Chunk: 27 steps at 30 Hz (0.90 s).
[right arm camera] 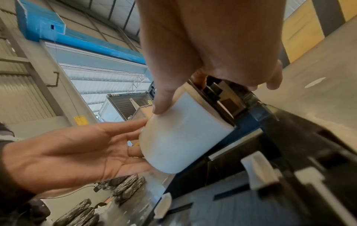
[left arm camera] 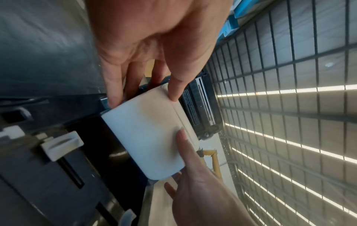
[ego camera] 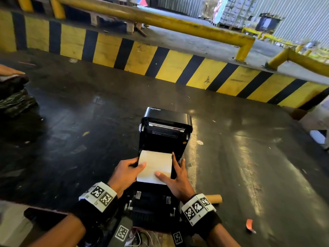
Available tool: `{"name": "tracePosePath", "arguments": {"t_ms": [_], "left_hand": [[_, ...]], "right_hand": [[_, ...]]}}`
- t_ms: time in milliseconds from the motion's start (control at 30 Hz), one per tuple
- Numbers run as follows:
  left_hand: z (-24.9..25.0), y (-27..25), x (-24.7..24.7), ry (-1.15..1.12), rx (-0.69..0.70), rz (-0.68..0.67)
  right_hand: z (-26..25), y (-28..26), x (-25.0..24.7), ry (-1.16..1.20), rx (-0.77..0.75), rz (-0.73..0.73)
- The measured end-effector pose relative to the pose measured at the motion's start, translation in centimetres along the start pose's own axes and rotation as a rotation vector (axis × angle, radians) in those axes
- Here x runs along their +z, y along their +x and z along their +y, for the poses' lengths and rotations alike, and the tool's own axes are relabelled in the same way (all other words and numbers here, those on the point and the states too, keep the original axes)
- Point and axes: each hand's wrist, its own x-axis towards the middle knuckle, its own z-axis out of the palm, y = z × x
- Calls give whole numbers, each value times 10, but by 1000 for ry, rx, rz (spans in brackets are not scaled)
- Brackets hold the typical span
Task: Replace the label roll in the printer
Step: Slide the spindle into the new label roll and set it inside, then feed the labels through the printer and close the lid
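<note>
A black label printer (ego camera: 165, 132) stands on the dark floor with its lid tipped open away from me. A white label roll (ego camera: 154, 166) sits crosswise at the mouth of its paper bay. My left hand (ego camera: 140, 162) holds the roll's left end, thumb on top and fingers against the end face. My right hand (ego camera: 169, 166) holds the right end the same way, thumb on the paper. The left wrist view shows the roll (left arm camera: 146, 137) under my left hand (left arm camera: 142, 97). In the right wrist view my right hand (right arm camera: 179, 97) grips the roll (right arm camera: 185, 134) beside the bay's wall.
An empty brown cardboard core (ego camera: 214, 198) lies on the floor right of my right wrist. A yellow-and-black striped kerb (ego camera: 160, 63) runs behind the printer, with a yellow guard rail (ego camera: 160, 18) above. Black bags (ego camera: 14, 97) sit far left. A red scrap (ego camera: 249, 225) lies at right.
</note>
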Motion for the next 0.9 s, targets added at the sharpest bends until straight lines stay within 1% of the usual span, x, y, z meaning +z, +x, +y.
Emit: {"name": "tracePosePath", "arguments": {"t_ms": [133,267,500,567,733,800,900], "left_hand": [[-16,12,0,100,16,-15],[-18,12,7,172,34,-16],[-13,9,15,288,99,48],[-15,10,17,300,95,64],[-19,10,15,369,125,75],[-18,11,12,451,171,89],[-18,17,5,665,246,141]], "right_hand": [[15,6,5,-52,57,4],[24,8,4,-33,80,-17],[29,12,8,-10,70,-26],[32,12,9,-14,77,-22],[42,13,14,-42,62,-19],[43,15,13,-45,66,-27],[43,17,9,-12,87,-11]]}}
